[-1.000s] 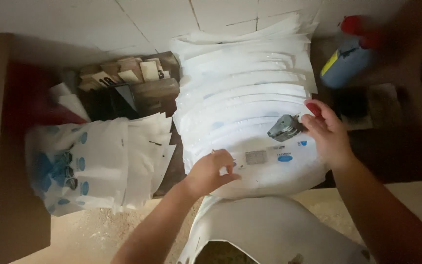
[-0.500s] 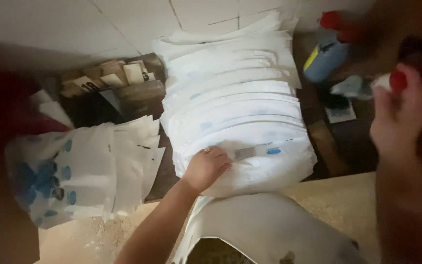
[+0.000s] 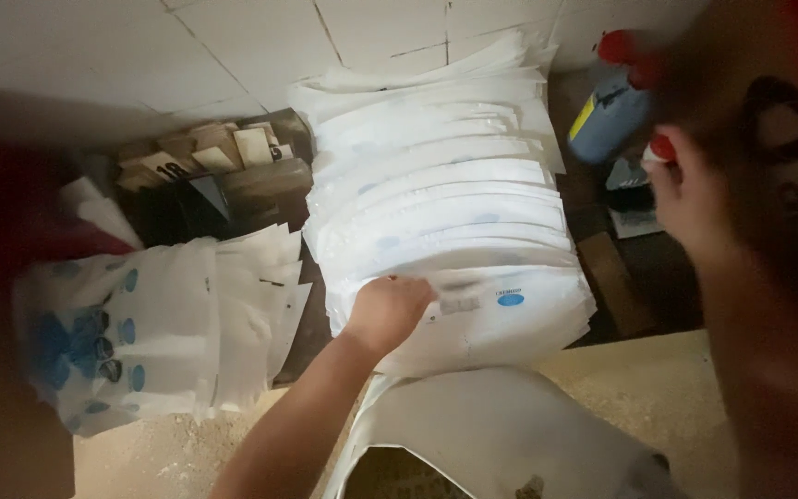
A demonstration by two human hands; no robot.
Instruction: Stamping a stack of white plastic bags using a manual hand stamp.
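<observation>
A long row of white paper bags (image 3: 445, 194) stands overlapped in the middle of the view. My left hand (image 3: 388, 310) is curled over the top edge of the front bag (image 3: 501, 323), which carries a blue oval mark. My right hand (image 3: 695, 199) is off to the right of the row and holds a small stamp; only its red knob (image 3: 662, 148) shows above my fingers. It hovers over a dark ink pad (image 3: 634, 196) on the dark surface beside the bags.
A blue spray bottle (image 3: 607, 115) with a red top stands at the back right. A flatter pile of white bags with blue dots (image 3: 140, 323) lies on the left. Behind it sit wooden tags (image 3: 205, 152). An open white bag (image 3: 510, 434) is nearest me, on a crumb-strewn surface (image 3: 168, 453).
My right hand carried the stamp from the front bag's face out to the right, then down over the ink pad. My left hand closed on the front bag's top edge.
</observation>
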